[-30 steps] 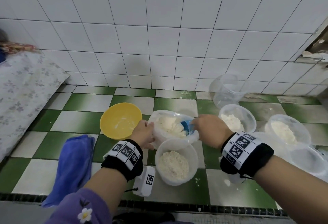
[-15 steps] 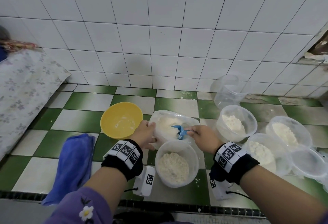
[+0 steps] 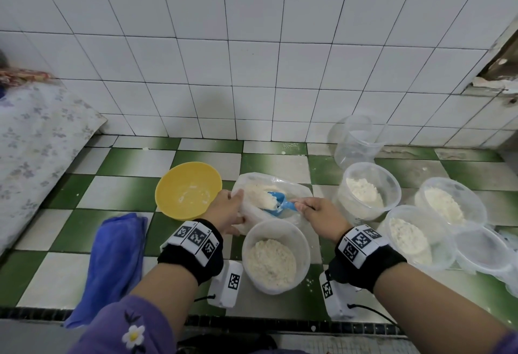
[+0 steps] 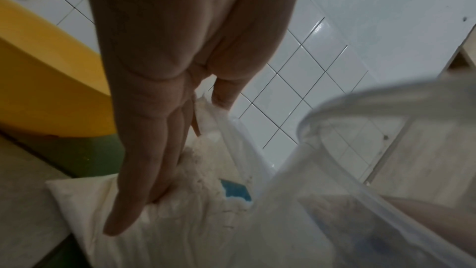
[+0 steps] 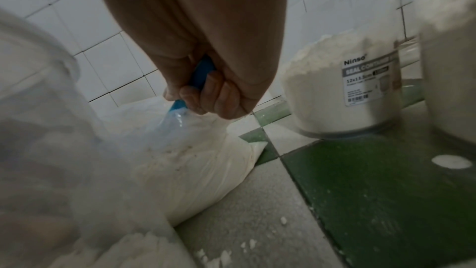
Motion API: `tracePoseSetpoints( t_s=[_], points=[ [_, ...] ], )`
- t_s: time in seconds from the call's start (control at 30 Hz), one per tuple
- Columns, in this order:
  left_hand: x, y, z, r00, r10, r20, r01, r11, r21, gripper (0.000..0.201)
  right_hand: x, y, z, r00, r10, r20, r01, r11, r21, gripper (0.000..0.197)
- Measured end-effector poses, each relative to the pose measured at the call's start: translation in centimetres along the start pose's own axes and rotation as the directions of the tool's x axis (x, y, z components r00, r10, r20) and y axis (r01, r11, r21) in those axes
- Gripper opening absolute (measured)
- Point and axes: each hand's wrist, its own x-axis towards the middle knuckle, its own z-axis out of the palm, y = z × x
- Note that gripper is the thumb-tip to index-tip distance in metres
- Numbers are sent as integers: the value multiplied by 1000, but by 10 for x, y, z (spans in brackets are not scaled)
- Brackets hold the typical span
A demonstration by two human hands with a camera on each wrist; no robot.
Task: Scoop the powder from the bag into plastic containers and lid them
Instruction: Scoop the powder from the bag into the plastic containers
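A clear plastic bag [image 3: 297, 188] of white powder lies on the green and white tiled floor. My left hand [image 3: 228, 210] holds the bag's left edge, thumb pinching the plastic [image 4: 224, 97] against straight fingers. My right hand [image 3: 315, 210] grips the handle of a blue scoop [image 3: 280, 202], which carries a heap of powder over the bag's mouth. The scoop handle [image 5: 202, 72] shows inside the curled fingers. A clear container [image 3: 276, 255] partly filled with powder stands just in front of the bag, between my wrists.
A yellow bowl [image 3: 187, 188] sits left of the bag, and a blue cloth [image 3: 112, 264] lies further left. Right of the bag stand three powder-filled containers [image 3: 367, 191], an empty one [image 3: 482, 250] and a clear empty jug [image 3: 356, 140] by the wall. A labelled container [image 5: 342, 80] is close to my right hand.
My right hand has drawn back to the right, lifting the blue scoop out of the powder with a heaped load. The left hand has stayed on the bag's edge.
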Motion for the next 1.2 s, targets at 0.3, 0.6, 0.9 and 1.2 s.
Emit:
tracePoseSetpoints(
  t_s=[0.3,0.6,0.9,1.2],
  points=[
    [-2,2,0,997,17,-82,-20,999,-40,34,-12,2,-13,999,8,-31,-6,998,70,27],
    [-3,2,1,992,35,-124,-43,997,-65,29,-27,-6,-21,999,33,-42,-28,993,118,27],
    [-6,3,-3,989,42,-139,-54,995,-87,26,-45,-9,-32,995,23,-101,-9,991,136,27],
    [-11,4,-2,997,-8,-71,-11,964,-266,22,-70,-13,-55,993,-58,-108,72,989,132,27]
  ],
)
